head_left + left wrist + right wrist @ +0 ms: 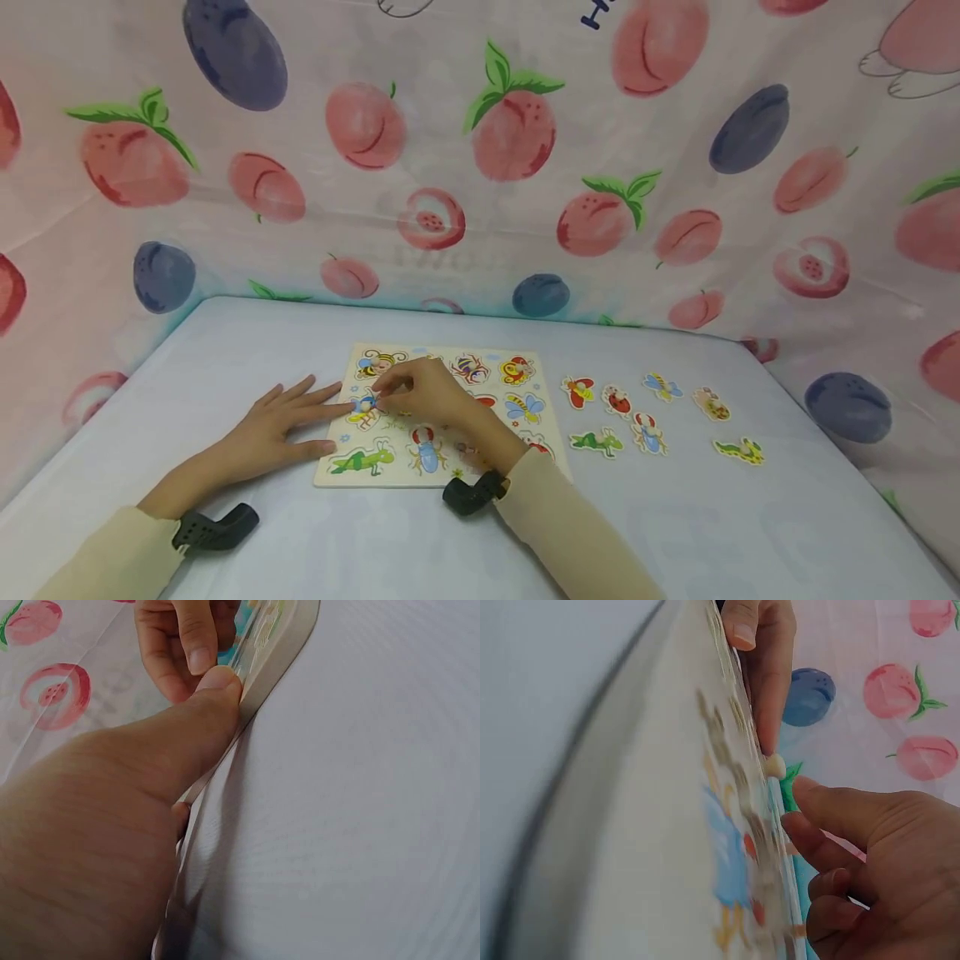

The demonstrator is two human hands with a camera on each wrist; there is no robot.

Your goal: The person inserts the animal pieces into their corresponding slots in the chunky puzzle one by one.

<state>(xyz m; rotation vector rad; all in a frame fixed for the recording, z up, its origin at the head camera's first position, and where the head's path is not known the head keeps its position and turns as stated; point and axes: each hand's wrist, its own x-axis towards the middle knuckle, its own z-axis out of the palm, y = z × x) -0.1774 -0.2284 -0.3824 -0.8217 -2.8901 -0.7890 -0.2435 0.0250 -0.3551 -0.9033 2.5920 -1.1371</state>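
A pale wooden puzzle board (pixel 397 482) with insect pictures lies on the table. My left hand (pixel 277 425) is spread flat at its left edge. The left index fingertip reaches a blue-and-yellow insect piece (pixel 364 410), and the left thumb (pixel 217 682) rests at the board's edge. From the right, my right hand (pixel 431 392) leans over the board, thumb and index fingertip close to that piece. In the right wrist view, a small round knob (pixel 775 766) stands just beyond the right thumb tip (pixel 804 784), with a small gap between; the other fingers curl loosely.
Several loose knobbed insect pieces lie right of the board, among them a green grasshopper (pixel 596 442), a ladybug (pixel 617 401), a blue beetle (pixel 649 434) and a caterpillar (pixel 738 451). A fruit-print cloth (pixel 450 275) hangs behind the white table (pixel 675 533).
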